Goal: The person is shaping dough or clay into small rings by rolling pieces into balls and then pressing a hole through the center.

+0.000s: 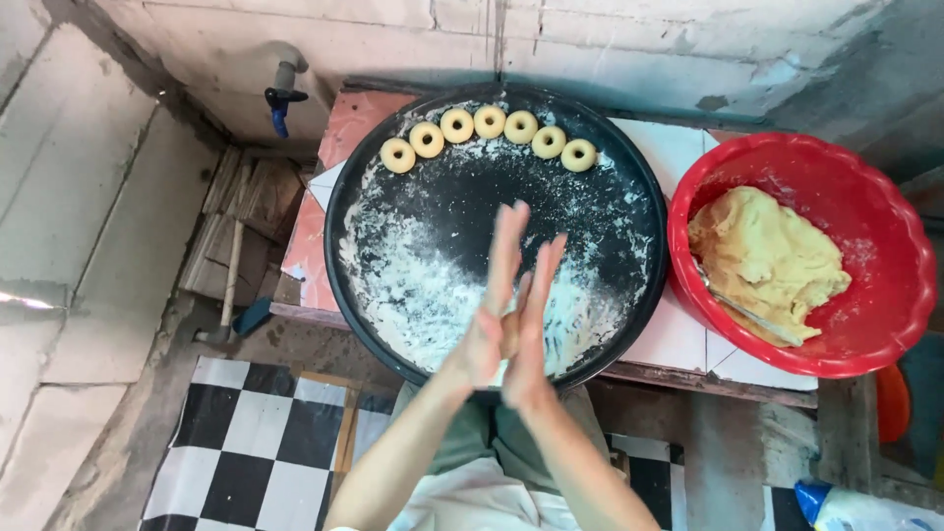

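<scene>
Dough piece (509,332): pale lump, pressed between flat left hand (489,320) and right hand (532,329)
Bottle (855,508): white with blue cap, lower right of the palms

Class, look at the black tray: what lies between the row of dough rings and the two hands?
In the head view, only flour-dusted tray surface lies between the dough rings and the left hand and right hand.

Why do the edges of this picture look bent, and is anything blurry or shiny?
In the head view, the wide lens bows the wall and the checkered floor near the edges; light is soft and even, with faint shadows only; the left hand and right hand, pressed around a bit of dough, look slightly smeared; the dough rings on the floured black tray stay sharp; the red bowl shows mild sheen.
</scene>
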